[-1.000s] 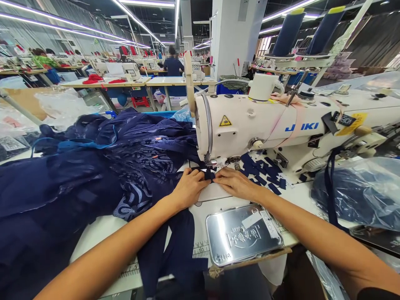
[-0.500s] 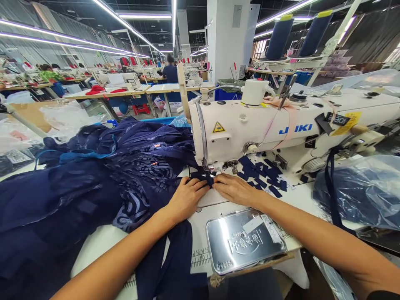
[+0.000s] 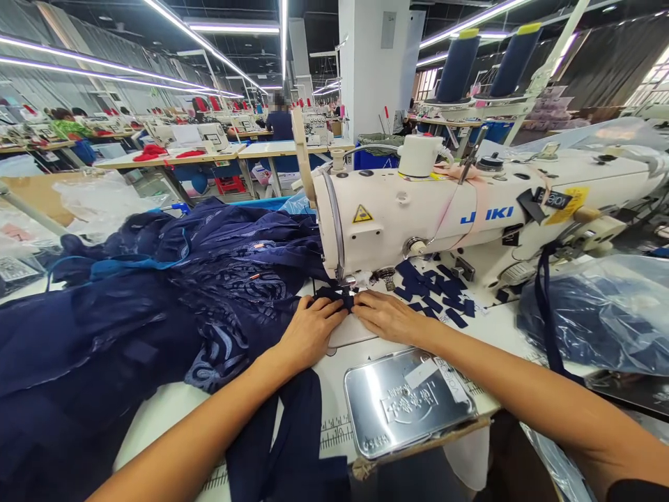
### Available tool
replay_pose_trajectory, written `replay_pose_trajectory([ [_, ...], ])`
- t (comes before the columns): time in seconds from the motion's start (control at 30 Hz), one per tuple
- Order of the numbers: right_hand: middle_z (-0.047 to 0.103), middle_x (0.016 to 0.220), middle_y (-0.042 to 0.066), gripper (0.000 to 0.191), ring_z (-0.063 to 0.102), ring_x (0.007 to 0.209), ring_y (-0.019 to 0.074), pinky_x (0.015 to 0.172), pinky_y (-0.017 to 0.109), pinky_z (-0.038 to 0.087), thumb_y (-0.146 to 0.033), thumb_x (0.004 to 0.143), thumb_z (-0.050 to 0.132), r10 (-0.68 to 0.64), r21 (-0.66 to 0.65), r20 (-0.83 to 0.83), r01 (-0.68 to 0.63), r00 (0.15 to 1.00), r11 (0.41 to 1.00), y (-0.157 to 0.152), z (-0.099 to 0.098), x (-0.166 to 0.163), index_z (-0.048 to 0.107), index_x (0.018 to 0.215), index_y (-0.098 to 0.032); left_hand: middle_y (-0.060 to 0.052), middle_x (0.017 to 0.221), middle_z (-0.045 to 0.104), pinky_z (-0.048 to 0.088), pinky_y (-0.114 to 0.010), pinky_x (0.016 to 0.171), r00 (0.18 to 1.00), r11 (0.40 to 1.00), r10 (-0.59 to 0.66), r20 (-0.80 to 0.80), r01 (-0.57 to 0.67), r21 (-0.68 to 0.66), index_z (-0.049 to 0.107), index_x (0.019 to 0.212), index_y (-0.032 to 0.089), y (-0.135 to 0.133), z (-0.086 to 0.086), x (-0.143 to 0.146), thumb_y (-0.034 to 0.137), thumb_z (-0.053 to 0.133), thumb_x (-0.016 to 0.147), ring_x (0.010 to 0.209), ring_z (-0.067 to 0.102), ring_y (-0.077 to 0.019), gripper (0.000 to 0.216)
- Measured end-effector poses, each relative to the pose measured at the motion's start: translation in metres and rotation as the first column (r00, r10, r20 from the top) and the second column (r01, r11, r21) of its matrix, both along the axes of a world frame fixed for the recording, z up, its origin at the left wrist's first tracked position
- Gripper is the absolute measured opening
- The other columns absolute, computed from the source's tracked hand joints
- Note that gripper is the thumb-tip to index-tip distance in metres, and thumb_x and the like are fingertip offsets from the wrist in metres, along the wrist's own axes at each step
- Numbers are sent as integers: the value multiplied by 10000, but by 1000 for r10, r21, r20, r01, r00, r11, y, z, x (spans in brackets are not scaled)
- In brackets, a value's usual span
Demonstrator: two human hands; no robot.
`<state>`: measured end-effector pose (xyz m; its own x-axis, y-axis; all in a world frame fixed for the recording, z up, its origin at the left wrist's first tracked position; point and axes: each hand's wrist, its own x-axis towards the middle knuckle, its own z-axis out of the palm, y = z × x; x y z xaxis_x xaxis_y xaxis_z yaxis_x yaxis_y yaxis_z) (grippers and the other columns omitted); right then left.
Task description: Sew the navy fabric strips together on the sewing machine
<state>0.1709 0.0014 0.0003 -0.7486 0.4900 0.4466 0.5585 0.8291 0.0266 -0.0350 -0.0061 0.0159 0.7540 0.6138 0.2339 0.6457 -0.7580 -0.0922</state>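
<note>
A navy garment [image 3: 157, 307] with rope-like trim lies heaped left of a white sewing machine [image 3: 387, 216]. Its edge runs in under the needle area. On that edge, just in front of the presser foot [image 3: 351, 280], my left hand [image 3: 312, 326] presses the cloth with bent fingers. My right hand [image 3: 384, 314] holds the same edge from the right, its fingertips close to the left ones. The thumbs and the exact grip are partly hidden. Small navy fabric pieces [image 3: 431, 289] are scattered behind my right hand.
A shiny metal tin lid [image 3: 408, 404] with loose labels lies at the table's front edge. To the right sits a clear plastic bag [image 3: 601, 314] of navy cloth. Thread cones [image 3: 457, 66] stand above the machine. A person [image 3: 279, 120] sits at a table further back.
The camera view has shifted slightly, so the surroundings sit a little further left. Both hands stay at the same spot on the garment edge by the presser foot.
</note>
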Motion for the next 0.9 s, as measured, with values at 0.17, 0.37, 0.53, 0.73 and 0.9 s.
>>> replay_pose_trajectory([
  [0.17,552,927,108,220,531,863,187,773,331,500,-174,887,386,-8,27,-9,8,1000,1000,1,-1,-2,596,886,-111,-84,1229,535,345,-487,855,1000,998,27,5,-26,-65,549,1144,171,1,2,-1,8,419,736,1060,493,-259,459],
  [0.37,572,991,118,192,546,893,207,816,375,484,-212,851,460,-29,14,-13,29,1000,999,4,-3,1,602,931,-111,-73,1251,517,336,-481,893,998,989,46,45,-39,-143,545,1152,174,7,4,-2,0,390,737,1111,466,-239,476],
  [0.53,577,1069,128,220,537,985,228,849,382,466,-244,828,505,-36,-37,-22,35,999,999,8,-3,5,597,976,-110,-64,1245,524,330,-478,898,996,983,64,63,-52,-174,565,1131,181,16,5,-2,-12,364,683,1131,454,-234,528],
  [0.73,609,1038,92,221,566,935,216,834,348,455,-230,822,505,-101,-195,-1,99,995,976,15,6,7,601,997,-137,-47,1230,538,325,-480,907,995,976,71,69,-56,-209,580,1121,209,31,8,-1,5,353,669,1130,460,-226,545],
  [0.9,648,840,53,212,589,785,184,747,305,454,-178,855,434,-345,-327,4,327,939,887,33,9,-5,632,926,-152,-65,1158,588,318,-496,934,993,989,76,91,-63,-131,602,1084,169,33,5,2,56,411,690,1094,490,-247,452],
])
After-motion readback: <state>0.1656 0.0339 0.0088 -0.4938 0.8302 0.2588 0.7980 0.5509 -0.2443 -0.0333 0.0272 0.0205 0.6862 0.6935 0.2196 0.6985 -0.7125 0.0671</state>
